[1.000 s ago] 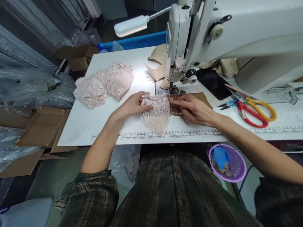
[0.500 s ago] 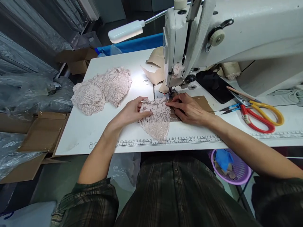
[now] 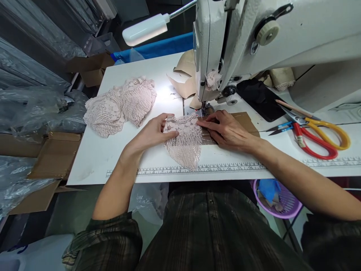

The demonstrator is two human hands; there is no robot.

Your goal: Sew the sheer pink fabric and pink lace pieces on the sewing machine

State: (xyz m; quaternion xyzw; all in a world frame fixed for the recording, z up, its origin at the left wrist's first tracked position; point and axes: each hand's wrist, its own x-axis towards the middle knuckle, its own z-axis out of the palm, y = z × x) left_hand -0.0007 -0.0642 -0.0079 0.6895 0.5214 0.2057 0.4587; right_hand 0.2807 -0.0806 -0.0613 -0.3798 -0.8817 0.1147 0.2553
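A pale pink lace piece lies flat in front of the sewing machine, its pointed end toward the table's front edge. My left hand pinches its left side, thumb on top and the other fingers partly hidden behind the edge. At the upper right corner of the lace, my right hand grips the edge between thumb and fingertips. Under my right hand is a brown card on the machine bed. The presser foot sits just beyond the lace, apart from my fingers.
Lace pieces are piled on the left of the white table. Beige pattern pieces lie by the needle. Red and yellow scissors, blue snips and a black cloth are on the right. A purple basket stands below.
The view has shifted slightly, so the machine and scissors appear larger and farther right. Both hands keep their hold on the lace, which stays almost in place.
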